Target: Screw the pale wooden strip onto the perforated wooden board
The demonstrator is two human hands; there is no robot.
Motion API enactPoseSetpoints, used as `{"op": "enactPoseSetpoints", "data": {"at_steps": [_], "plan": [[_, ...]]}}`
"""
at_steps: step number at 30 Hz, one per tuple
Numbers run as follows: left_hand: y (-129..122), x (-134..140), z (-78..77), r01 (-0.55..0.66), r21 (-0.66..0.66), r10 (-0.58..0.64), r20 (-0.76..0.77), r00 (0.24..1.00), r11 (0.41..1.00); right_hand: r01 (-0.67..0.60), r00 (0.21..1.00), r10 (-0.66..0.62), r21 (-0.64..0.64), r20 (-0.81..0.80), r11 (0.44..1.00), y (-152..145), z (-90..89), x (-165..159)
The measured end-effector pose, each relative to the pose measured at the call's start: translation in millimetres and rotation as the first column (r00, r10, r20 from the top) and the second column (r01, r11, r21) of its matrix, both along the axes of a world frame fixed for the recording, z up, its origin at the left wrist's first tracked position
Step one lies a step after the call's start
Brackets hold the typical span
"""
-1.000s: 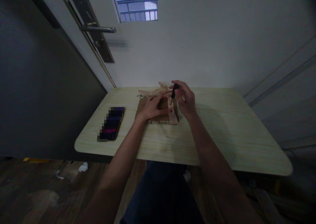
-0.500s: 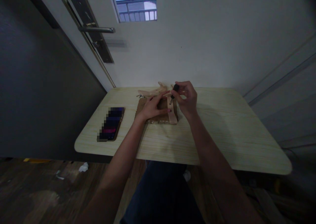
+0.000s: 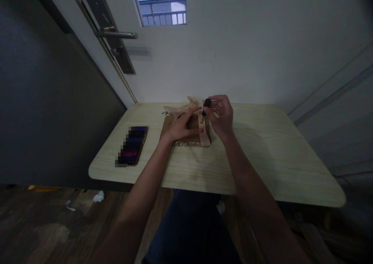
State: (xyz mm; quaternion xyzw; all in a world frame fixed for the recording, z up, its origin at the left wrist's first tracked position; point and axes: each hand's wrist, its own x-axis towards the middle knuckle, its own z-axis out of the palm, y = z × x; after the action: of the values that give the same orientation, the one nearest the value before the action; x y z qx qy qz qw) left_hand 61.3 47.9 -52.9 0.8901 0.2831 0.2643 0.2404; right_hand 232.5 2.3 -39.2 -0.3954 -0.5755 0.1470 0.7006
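- The left hand (image 3: 180, 127) lies spread wide, palm down, on a brown corrugated cardboard slab (image 3: 189, 141). It grips nothing; the flat spread probably presses the slab steady against the pale wood-grain worktop (image 3: 276, 151).
- Its thumb reaches across to a narrow, pale tan strip (image 3: 204, 138) lying along the slab's right side, presumably pinning it so that it cannot slide or turn.
- The right hand (image 3: 222, 118) holds a small tool with a black handle and a thin metal shaft (image 3: 206, 103), pinched near the top between thumb and fingers, a grip that seems to suit fine control more than force.
- The tool leans slightly, its tip down at the strip's upper part; whether it has gone in cannot be told.
- The slab beneath likely backs the strip and spares the worktop.
- Irregular pale tan pieces (image 3: 173, 110) lie just behind the slab, apparently within easy reach.
- A dark-screened rectangular phone (image 3: 133, 145) lies to the left, apart from the slab, so it seems out of the hands' way.
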Motion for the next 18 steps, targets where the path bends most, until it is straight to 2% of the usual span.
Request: {"op": "enactPoseSetpoints", "data": {"at_steps": [4, 12, 18], "plan": [[-0.5, 0.4, 0.0, -0.021, 0.003, 0.022, -0.02, 1.0, 1.0, 0.041, 0.999, -0.041, -0.005, -0.001, 0.999, -0.6, 0.7, -1.7], [0.3, 0.6, -0.5, -0.012, 0.004, 0.012, -0.01, 1.0, 1.0, 0.139, 0.987, -0.133, -0.058, 0.096, 0.989, 4.2, -4.9, 0.0], [-1.4, 0.3, 2.7, -0.004, 0.005, 0.005, -0.008, 1.0, 1.0, 0.156, 0.975, -0.151, -0.016, 0.161, 0.988, -1.9, -3.1, -1.9]]}}
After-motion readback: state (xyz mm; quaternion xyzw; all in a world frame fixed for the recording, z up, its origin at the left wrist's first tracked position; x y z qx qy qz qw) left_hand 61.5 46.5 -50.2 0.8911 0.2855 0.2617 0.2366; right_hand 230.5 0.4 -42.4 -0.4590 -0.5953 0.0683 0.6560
